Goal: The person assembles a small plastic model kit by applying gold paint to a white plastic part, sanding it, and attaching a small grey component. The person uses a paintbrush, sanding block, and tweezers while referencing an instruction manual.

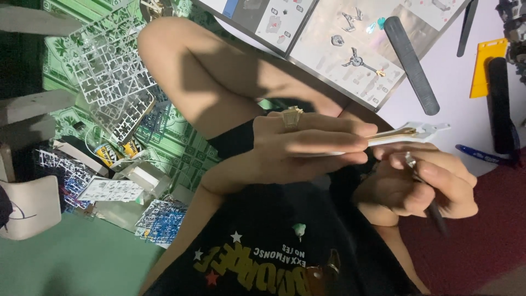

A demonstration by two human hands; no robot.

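Note:
My left hand point(307, 145), with a gold ring on one finger, pinches a slim white and gold model part point(422, 131) that points right, just above my lap. My right hand point(433, 189) sits directly below the part's tip. It grips a dark thin tool point(435, 215) like a pen, and the tool's metal tip point(410, 160) points up, close under the white part. Both hands hover over my black shirt and bent leg. My left fingers hide the near end of the part.
A low white table point(455, 87) at the upper right holds an open instruction booklet point(350, 49), a dark sanding stick point(411, 63), an orange tool point(487, 66) and a blue pen point(482, 155). Clear plastic part frames point(109, 71) and blue ones point(159, 222) lie on the green floor mat at left.

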